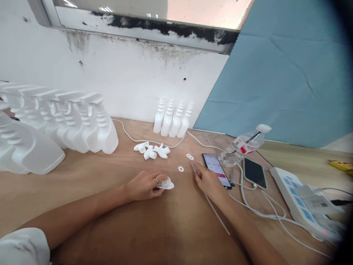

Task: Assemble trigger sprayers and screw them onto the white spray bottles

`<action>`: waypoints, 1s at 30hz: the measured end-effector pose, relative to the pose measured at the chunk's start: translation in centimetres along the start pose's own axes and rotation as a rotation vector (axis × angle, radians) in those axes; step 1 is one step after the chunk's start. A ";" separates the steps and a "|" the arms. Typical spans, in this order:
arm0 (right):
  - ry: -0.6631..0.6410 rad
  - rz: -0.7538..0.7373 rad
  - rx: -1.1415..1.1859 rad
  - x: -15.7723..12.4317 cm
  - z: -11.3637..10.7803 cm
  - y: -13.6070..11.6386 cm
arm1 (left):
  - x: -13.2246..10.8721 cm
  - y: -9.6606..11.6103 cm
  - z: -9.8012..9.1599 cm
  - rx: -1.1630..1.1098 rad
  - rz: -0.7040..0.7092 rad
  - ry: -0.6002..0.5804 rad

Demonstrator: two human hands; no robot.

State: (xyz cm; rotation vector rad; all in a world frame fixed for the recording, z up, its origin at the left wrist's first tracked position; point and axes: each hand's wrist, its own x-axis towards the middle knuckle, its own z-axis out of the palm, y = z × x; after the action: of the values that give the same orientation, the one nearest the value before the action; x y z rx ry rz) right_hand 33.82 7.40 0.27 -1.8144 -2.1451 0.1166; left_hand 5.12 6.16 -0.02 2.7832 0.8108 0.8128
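Note:
My left hand is closed round a white spray-bottle head over the middle of the table. Much of that head is hidden by the fingers. To the right, my right hand pinches a thin white tube, which runs slantwise under the hand towards the table's front. Between the hands and a little beyond them lies a flat white ring washer. Two more washers touch each other farther back. Behind them sits a small pile of white spray heads.
Several assembled white spray bottles stand at the left, with several headless bottles by the wall. At right are a phone showing a timer, a second phone, a water bottle, cables and a power strip.

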 end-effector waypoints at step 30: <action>-0.173 0.327 1.754 -0.5 -0.8 -4.7 | 0.0 -0.1 -0.3 -0.162 -0.181 -0.112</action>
State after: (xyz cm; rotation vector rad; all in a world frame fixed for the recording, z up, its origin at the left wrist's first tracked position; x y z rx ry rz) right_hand 29.74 5.94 2.24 -0.9000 -0.8617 1.6062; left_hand 4.90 6.21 0.18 2.5444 0.9172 0.6540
